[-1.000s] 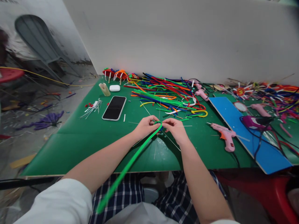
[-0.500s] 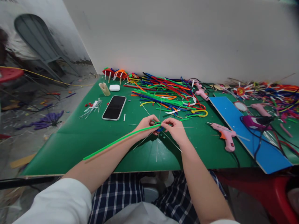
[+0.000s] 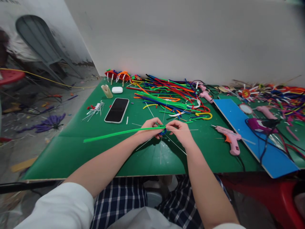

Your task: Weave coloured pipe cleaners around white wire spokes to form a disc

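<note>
My left hand [image 3: 148,129] and my right hand [image 3: 180,131] meet over the green table [image 3: 78,149], fingers pinched together. Between them sits a small hub with blue winding [image 3: 162,131] from which several thin white spokes fan out. A long green pipe cleaner [image 3: 114,134] runs from the hub out to the left, above the table. Both hands grip the hub where the green pipe cleaner joins it.
A pile of coloured pipe cleaners [image 3: 170,93] lies behind my hands. A phone [image 3: 117,110], an earbud case [image 3: 117,90] and loose white sticks [image 3: 94,110] sit at left. A pink glue gun [image 3: 229,138] and a blue board [image 3: 252,133] lie at right.
The free end of the green pipe cleaner has swung from down near my lap up and round to the left, now lying almost level. My hands stayed at the hub.
</note>
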`<state>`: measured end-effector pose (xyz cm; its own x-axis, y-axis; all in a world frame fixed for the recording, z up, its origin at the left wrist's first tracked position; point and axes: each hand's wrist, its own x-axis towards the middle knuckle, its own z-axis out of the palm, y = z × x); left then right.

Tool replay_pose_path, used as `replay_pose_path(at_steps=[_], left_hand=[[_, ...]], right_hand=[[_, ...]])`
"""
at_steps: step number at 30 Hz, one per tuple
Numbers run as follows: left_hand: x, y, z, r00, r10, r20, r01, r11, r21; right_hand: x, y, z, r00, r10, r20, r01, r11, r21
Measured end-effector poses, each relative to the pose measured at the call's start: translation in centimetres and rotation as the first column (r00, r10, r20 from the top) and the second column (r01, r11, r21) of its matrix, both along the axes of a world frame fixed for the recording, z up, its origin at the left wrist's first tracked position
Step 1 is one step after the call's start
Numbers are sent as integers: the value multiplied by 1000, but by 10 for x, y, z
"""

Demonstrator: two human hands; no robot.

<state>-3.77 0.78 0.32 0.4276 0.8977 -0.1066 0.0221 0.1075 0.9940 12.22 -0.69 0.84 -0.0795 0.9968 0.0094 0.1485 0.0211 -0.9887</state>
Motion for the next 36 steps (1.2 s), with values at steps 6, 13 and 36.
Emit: replay_pose_path(at_steps=[6, 13, 36], left_hand=[[1, 3, 3, 996, 60, -70, -63, 997, -41], [2, 2, -3, 983, 13, -183, -26, 997, -66], [-3, -2, -7, 926, -193, -325, 239, 965, 109]], right_hand=[[33, -1, 24, 924, -381, -14, 377, 908, 185], [28, -34, 68, 728, -503, 466, 105, 753, 650], [30, -40, 75, 880, -253, 403, 129, 942, 310]])
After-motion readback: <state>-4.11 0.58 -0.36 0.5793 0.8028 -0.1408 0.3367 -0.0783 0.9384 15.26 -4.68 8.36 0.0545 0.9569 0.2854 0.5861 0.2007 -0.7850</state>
